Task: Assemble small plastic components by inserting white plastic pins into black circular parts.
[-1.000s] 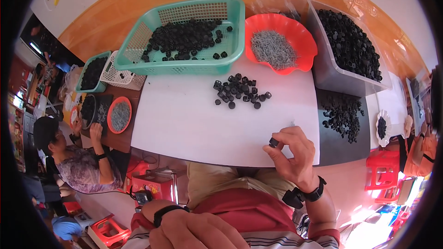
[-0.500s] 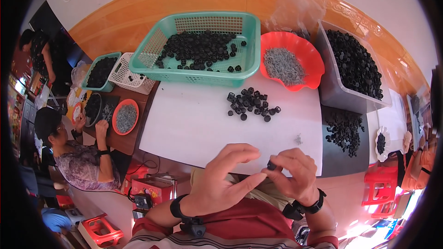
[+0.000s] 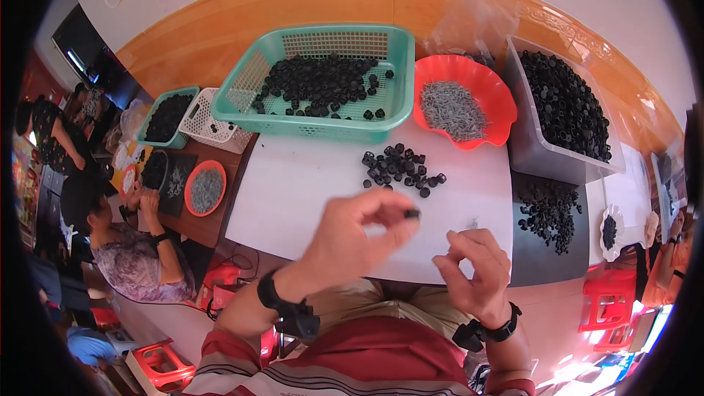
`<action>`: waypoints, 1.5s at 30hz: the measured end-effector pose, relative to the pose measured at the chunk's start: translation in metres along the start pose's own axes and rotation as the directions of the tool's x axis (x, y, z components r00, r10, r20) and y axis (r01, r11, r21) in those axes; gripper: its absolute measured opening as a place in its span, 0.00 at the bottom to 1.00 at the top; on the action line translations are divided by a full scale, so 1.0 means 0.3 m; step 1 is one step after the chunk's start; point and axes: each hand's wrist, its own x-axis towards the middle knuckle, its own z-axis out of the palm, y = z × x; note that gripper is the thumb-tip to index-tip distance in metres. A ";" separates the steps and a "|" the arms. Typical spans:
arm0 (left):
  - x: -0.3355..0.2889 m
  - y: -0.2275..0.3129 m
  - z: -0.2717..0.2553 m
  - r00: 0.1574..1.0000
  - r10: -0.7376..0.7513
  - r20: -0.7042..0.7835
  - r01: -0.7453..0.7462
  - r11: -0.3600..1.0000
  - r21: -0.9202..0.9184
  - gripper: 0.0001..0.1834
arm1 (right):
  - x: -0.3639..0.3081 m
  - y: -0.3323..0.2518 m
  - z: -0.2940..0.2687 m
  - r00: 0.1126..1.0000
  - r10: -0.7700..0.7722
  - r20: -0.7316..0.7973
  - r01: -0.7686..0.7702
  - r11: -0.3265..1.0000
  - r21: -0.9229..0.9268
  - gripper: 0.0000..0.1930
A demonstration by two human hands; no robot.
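A small black plastic part point(image 3: 413, 213) is pinched between the thumb and fingertips of my left hand point(image 3: 352, 238), above the white sheet point(image 3: 279, 220). My right hand point(image 3: 480, 268) hovers over the sheet's front right edge, its thumb and curled index finger apart, with no part visible between them. Beyond my hands lies a loose heap of black plastic parts point(image 3: 400, 167). A few small metal pins or screws point(image 3: 474, 223) rest on the sheet just past my right hand.
Along the back stand a green basket point(image 3: 315, 126) of black parts, a red bowl point(image 3: 502, 99) of metal pins or screws, and a grey bin point(image 3: 535, 148) of black parts. More black pieces point(image 3: 550, 209) lie on a dark mat at right. A person point(image 3: 132, 249) works at left.
My hands have moved apart. The black part, between both hands before, is now in my left hand, which has moved up toward the heap; my right hand has shifted slightly right.
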 end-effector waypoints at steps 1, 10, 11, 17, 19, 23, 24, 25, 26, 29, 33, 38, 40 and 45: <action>0.047 0.010 -0.024 0.993 0.092 -0.068 -0.082 0.987 0.139 0.14 | -0.002 0.007 -0.006 0.999 0.000 -0.040 0.000 1.000 -0.009 0.23; 0.333 -0.046 -0.191 0.870 0.461 -0.175 -0.190 0.640 0.744 0.14 | -0.031 0.027 -0.039 0.999 0.039 -0.027 -0.041 0.997 -0.061 0.15; 0.313 -0.059 -0.162 0.866 0.480 -0.138 -0.244 0.649 0.721 0.13 | -0.038 0.037 -0.043 0.997 0.057 -0.042 -0.060 0.996 -0.068 0.13; 0.191 -0.183 -0.046 0.900 0.435 -0.002 -0.319 0.662 0.678 0.12 | -0.005 0.088 -0.050 0.984 0.178 0.030 -0.175 0.981 -0.080 0.12; 0.170 -0.202 -0.033 0.910 0.416 0.002 -0.310 0.675 0.670 0.12 | 0.022 0.107 -0.046 0.976 0.195 0.096 -0.180 0.973 -0.145 0.12; 0.136 -0.216 -0.016 0.907 0.422 0.011 -0.325 0.681 0.656 0.13 | 0.093 0.150 -0.019 0.954 0.191 0.229 -0.112 0.941 -0.318 0.11; 0.128 -0.214 -0.011 0.907 0.420 0.006 -0.322 0.686 0.652 0.13 | 0.111 0.157 -0.008 0.954 0.191 0.232 -0.110 0.941 -0.321 0.11; 0.118 -0.213 -0.008 0.907 0.421 0.003 -0.321 0.688 0.651 0.13 | 0.127 0.163 0.007 0.943 0.204 0.262 -0.093 0.920 -0.380 0.11; 0.110 -0.216 -0.003 0.910 0.414 0.009 -0.320 0.688 0.651 0.13 | 0.140 0.170 0.019 0.932 0.220 0.289 -0.074 0.894 -0.441 0.12; 0.087 -0.224 0.007 0.909 0.416 0.010 -0.326 0.696 0.639 0.13 | 0.169 0.189 0.052 0.915 0.256 0.313 -0.059 0.850 -0.523 0.13; 0.053 -0.218 0.005 0.912 0.411 0.000 -0.318 0.707 0.632 0.13 | 0.194 0.209 0.084 0.893 0.297 0.338 -0.054 0.817 -0.574 0.13; 0.036 -0.217 0.008 0.902 0.431 -0.007 -0.342 0.725 0.599 0.12 | 0.199 0.215 0.101 0.860 0.361 0.362 -0.098 0.812 -0.576 0.12; 0.032 -0.223 0.008 0.898 0.439 -0.014 -0.349 0.732 0.585 0.11 | 0.203 0.217 0.100 0.856 0.360 0.370 -0.099 0.818 -0.566 0.12; 0.021 -0.226 0.014 0.905 0.425 -0.012 -0.350 0.761 0.546 0.12 | 0.206 0.217 0.112 0.841 0.391 0.373 -0.131 0.818 -0.561 0.12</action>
